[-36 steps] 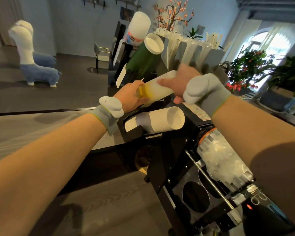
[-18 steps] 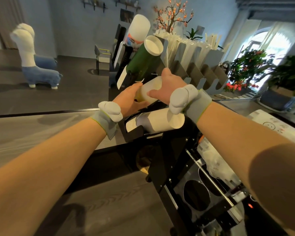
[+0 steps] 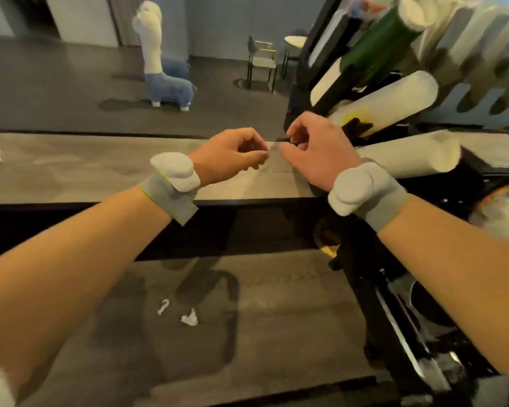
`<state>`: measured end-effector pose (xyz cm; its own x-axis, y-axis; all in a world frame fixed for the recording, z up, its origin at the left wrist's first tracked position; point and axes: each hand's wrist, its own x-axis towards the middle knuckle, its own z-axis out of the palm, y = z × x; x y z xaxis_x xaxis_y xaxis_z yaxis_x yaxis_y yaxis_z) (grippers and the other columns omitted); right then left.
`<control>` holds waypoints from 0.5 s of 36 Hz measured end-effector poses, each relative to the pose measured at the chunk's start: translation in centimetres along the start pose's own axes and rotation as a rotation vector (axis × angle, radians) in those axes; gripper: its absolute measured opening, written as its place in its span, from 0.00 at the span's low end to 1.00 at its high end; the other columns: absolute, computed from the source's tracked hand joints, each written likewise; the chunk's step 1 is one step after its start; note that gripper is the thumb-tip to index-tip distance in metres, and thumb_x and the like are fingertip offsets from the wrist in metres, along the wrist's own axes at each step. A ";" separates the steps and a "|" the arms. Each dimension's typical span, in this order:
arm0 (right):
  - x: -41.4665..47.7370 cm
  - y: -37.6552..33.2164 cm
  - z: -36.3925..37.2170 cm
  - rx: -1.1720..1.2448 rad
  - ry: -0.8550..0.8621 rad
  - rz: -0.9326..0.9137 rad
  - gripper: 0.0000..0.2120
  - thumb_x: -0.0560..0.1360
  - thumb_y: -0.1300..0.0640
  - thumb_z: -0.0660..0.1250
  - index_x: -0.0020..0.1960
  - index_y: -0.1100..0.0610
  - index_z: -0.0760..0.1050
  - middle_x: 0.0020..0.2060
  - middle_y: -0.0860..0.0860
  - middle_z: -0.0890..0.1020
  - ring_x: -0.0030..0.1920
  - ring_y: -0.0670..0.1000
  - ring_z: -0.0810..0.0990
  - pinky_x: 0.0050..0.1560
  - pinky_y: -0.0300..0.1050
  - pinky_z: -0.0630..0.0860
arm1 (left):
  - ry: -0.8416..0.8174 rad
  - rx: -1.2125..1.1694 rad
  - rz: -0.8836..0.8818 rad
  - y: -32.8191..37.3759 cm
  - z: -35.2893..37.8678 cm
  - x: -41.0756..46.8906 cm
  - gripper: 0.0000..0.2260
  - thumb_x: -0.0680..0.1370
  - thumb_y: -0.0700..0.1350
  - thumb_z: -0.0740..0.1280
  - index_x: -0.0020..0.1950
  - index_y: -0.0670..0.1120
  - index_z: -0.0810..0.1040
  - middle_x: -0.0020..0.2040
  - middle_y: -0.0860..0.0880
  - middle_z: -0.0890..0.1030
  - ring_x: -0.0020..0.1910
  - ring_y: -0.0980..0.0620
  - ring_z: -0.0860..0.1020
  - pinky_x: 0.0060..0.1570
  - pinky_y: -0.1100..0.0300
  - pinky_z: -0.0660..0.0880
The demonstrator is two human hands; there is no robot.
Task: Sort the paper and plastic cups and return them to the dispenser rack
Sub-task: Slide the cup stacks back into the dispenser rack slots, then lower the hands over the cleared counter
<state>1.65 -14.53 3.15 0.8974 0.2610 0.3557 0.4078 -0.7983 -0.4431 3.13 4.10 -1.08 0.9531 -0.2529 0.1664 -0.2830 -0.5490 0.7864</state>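
Left hand [image 3: 232,152] and right hand [image 3: 312,148] hovered fingertip to fingertip over the grey wood-grain worktop [image 3: 71,168], curled loosely, pinching maybe a thin clear scrap, can't tell. Right of them, the white paper cup stacks [image 3: 394,98] sat slanted in the black dispenser rack [image 3: 329,92], probably so cups slide out.

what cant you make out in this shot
- Head view: whether anything is pinched between the left hand and right hand; curled fingers hide the gap.
- Dispenser rack top: cut off by the upper edge and smeared by motion blur.
- Yellow print on the middle cup stack: blurred, unreadable.
- White scraps on the counter: too small to identify.
- Clear cups: cut off by the right edge.
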 end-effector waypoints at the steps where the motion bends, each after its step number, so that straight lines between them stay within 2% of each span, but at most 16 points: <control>1: -0.5 0.4 0.4 0.012 -0.016 0.019 0.09 0.74 0.52 0.68 0.52 0.55 0.75 0.45 0.50 0.78 0.44 0.50 0.76 0.46 0.44 0.73 | -0.025 -0.012 -0.006 -0.6 0.0 -0.5 0.05 0.79 0.44 0.67 0.53 0.45 0.79 0.46 0.46 0.84 0.43 0.53 0.82 0.46 0.59 0.79; 5: -3.3 0.1 6.6 0.127 -0.175 0.075 0.07 0.76 0.55 0.68 0.52 0.56 0.75 0.45 0.51 0.79 0.45 0.50 0.77 0.46 0.43 0.73 | -0.070 -0.030 -0.165 -6.3 -2.0 -6.4 0.03 0.80 0.45 0.65 0.50 0.48 0.79 0.44 0.49 0.84 0.42 0.54 0.82 0.45 0.61 0.78; 9: -6.6 -0.3 13.4 0.203 -0.338 0.161 0.06 0.77 0.54 0.68 0.52 0.54 0.74 0.42 0.47 0.79 0.41 0.47 0.76 0.43 0.39 0.69 | -0.078 -0.039 -0.319 -11.9 -3.0 -12.4 0.06 0.81 0.45 0.65 0.52 0.44 0.79 0.44 0.49 0.85 0.42 0.54 0.82 0.47 0.56 0.78; 11: -8.2 -0.3 16.3 0.205 -0.407 0.207 0.07 0.77 0.54 0.68 0.52 0.54 0.74 0.41 0.47 0.79 0.41 0.47 0.77 0.43 0.39 0.69 | -0.089 -0.015 -0.385 -14.1 -2.7 -14.8 0.07 0.80 0.47 0.66 0.52 0.45 0.80 0.44 0.50 0.85 0.43 0.54 0.83 0.48 0.58 0.79; 15: -11.3 -0.8 23.4 0.187 -0.544 0.279 0.08 0.77 0.55 0.68 0.53 0.55 0.74 0.41 0.50 0.79 0.41 0.49 0.77 0.41 0.41 0.69 | -0.101 0.050 -0.529 -20.2 -1.3 -19.3 0.06 0.78 0.49 0.68 0.51 0.47 0.80 0.41 0.52 0.83 0.39 0.57 0.80 0.42 0.62 0.75; 18: -13.2 -0.7 27.4 0.163 -0.613 0.338 0.10 0.77 0.55 0.68 0.56 0.58 0.74 0.41 0.50 0.77 0.42 0.51 0.76 0.43 0.44 0.72 | -0.081 0.082 -0.626 -23.7 0.4 -20.7 0.08 0.77 0.49 0.69 0.50 0.45 0.80 0.42 0.49 0.81 0.41 0.52 0.78 0.43 0.60 0.70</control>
<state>-5.89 -2.62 -23.77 0.8925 0.3096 -0.3281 0.0676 -0.8109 -0.5812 -9.92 22.04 -23.37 0.9304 0.0783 -0.3582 0.3150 -0.6705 0.6718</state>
